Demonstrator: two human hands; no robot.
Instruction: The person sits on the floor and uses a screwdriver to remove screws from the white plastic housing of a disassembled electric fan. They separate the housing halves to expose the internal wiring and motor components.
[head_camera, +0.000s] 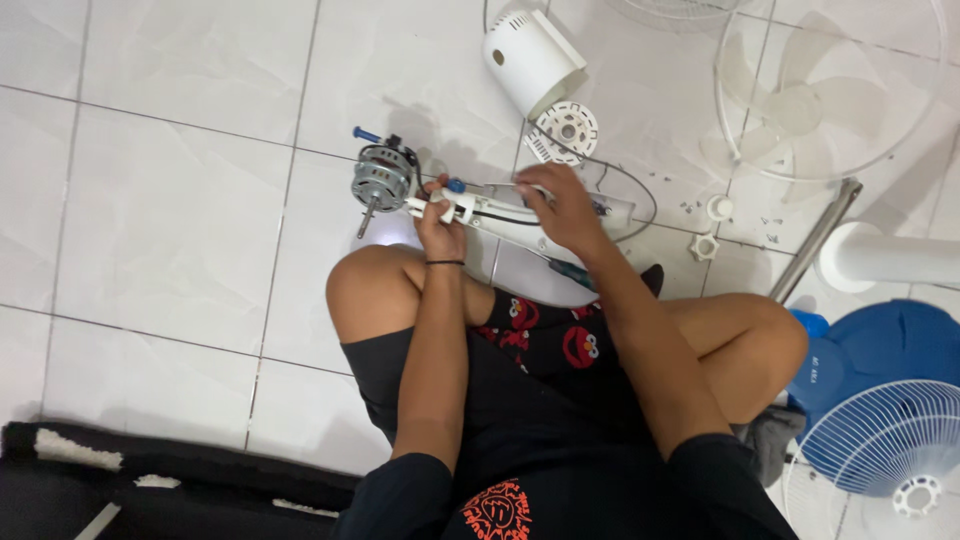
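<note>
Fan motor, bare metal, on white neck bracket, both hands gripping

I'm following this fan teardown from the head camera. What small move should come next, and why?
Probably steady the white neck piece with the left hand while the right hand works on it: the motor hangs off its far end above the tile floor, so its weight could twist the part.
</note>
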